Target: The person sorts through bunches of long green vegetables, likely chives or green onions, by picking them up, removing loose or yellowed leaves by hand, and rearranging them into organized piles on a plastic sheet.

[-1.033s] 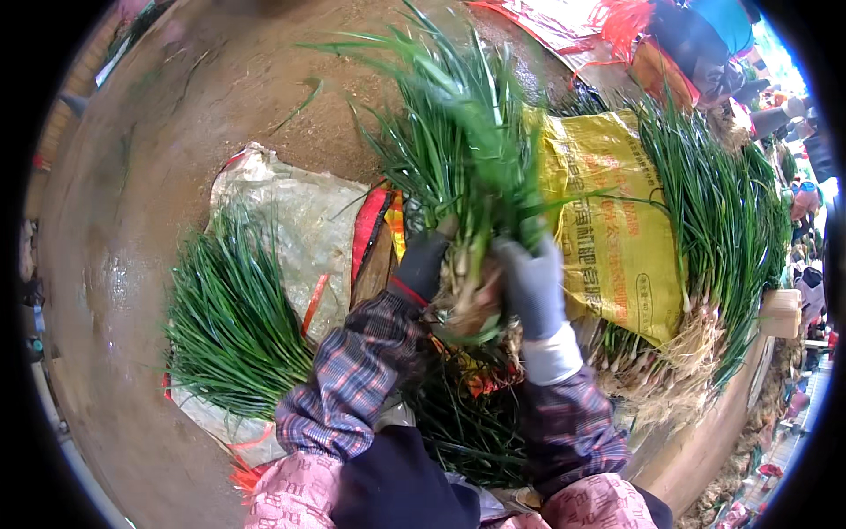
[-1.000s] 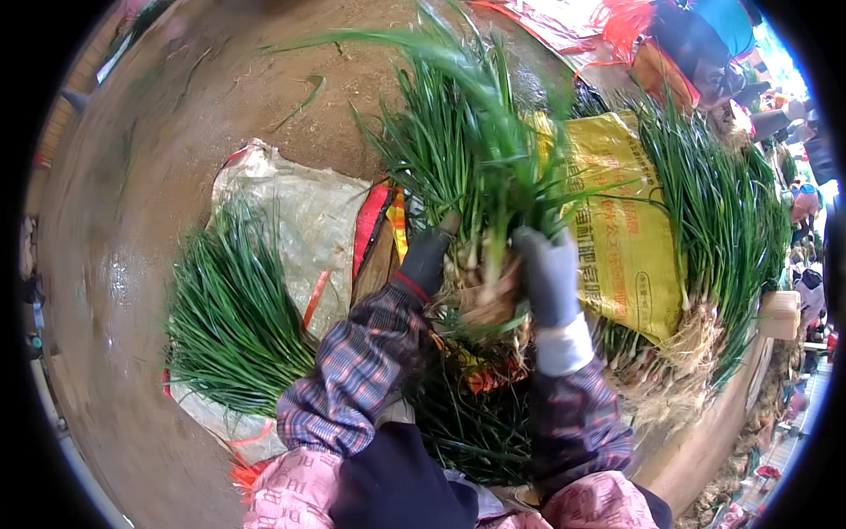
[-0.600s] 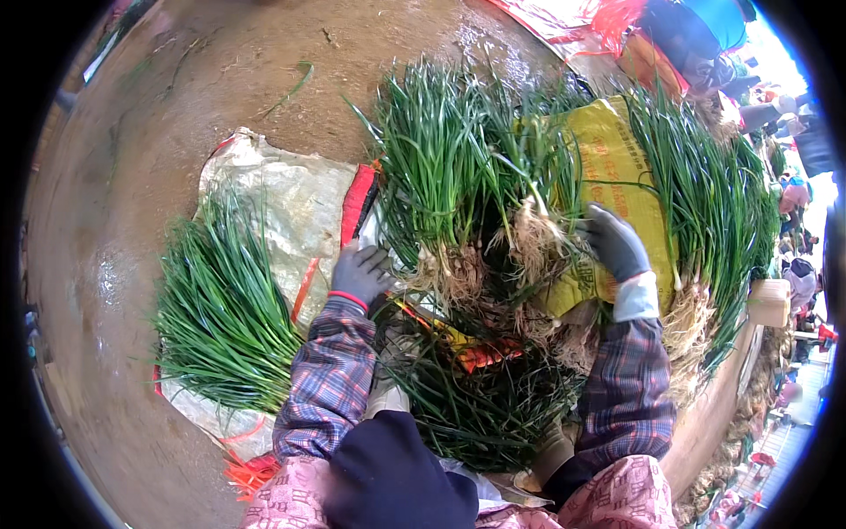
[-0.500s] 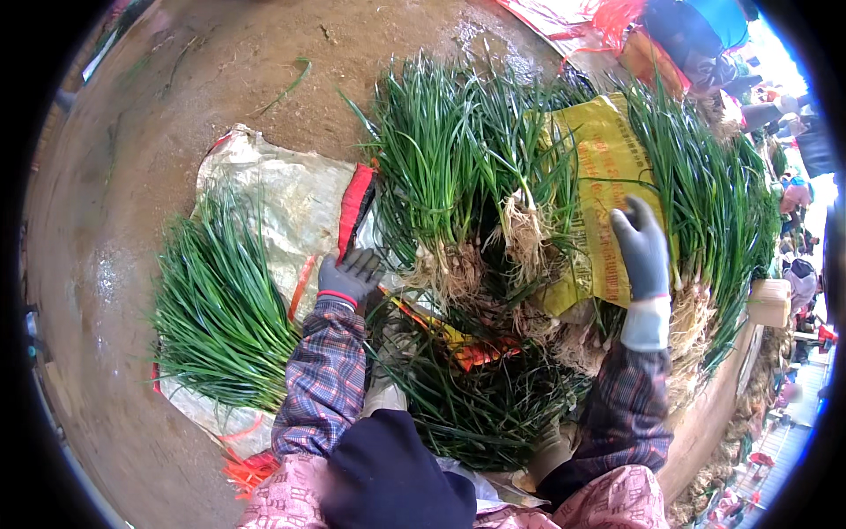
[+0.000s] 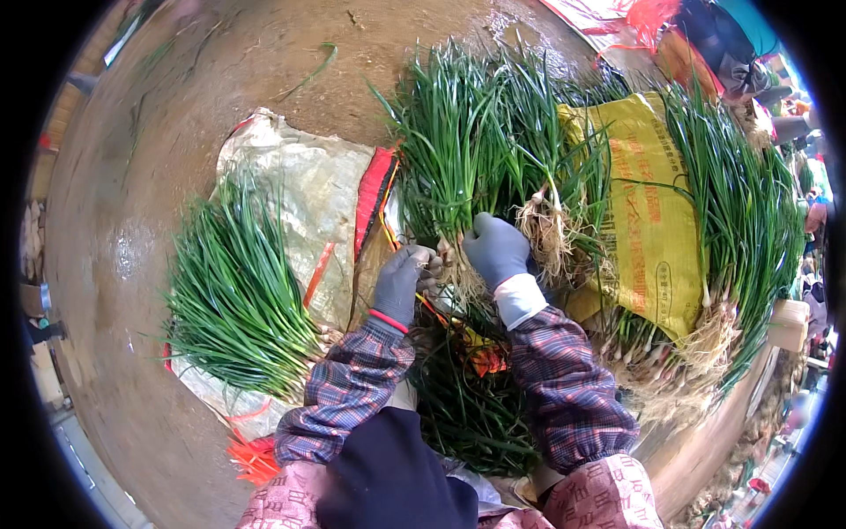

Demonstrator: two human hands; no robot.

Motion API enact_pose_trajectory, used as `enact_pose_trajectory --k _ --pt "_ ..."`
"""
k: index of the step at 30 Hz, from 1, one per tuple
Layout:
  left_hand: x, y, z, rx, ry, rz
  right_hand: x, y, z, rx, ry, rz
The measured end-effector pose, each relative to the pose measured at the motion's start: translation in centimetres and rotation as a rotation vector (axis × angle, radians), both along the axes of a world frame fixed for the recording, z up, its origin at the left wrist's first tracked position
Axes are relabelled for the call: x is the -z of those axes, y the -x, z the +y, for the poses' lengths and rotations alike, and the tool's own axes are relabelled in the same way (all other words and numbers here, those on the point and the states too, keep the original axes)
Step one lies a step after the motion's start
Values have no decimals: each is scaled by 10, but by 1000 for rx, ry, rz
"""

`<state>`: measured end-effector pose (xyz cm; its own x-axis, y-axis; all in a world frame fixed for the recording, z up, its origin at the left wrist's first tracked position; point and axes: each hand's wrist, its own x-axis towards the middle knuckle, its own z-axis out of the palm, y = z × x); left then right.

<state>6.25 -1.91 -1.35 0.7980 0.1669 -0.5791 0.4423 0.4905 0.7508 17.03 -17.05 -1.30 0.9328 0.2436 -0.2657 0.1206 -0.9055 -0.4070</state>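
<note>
My left hand (image 5: 405,280), in a grey glove with a red band at the wrist, has its fingers curled at the root ends of a bundle of green onions (image 5: 449,145). On the other side of these roots, my right hand (image 5: 497,252), also grey-gloved, is closed around the lower stems; its fingertips are partly hidden. Pale stringy roots (image 5: 465,275) hang between the two hands. Just right of my right hand, a smaller clump of roots (image 5: 546,231) dangles from neighbouring stalks. Loose dark green leaves (image 5: 471,410) lie below my hands, between my forearms.
A trimmed-looking pile of green onions (image 5: 238,304) rests on a whitish sack (image 5: 304,189) at left. On the right, a yellow printed sack (image 5: 648,220) lies beside a larger pile (image 5: 736,194). Red plastic strands (image 5: 254,457) lie lower left. Brown wet ground (image 5: 123,229) surrounds everything.
My right hand has come left from over the yellow sack to the middle bundle's stems. My left hand has shifted right from the whitish sack's edge to the roots, its fingers now curled.
</note>
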Motion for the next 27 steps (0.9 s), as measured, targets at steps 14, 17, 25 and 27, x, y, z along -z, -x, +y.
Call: enact_pose_trajectory --k 14,17,25,27 --pt "-47 11 -1 435 70 -74 -30 57 -22 532 -1377 904" --pt "-31 21 10 516 -59 -42 -39 65 -28 462 -1131 839" --pt "-32 30 13 535 -631 -164 -41 74 -11 237 -1105 788" --pt "-29 33 11 508 -727 -212 -30 82 9 178 -1042 649"
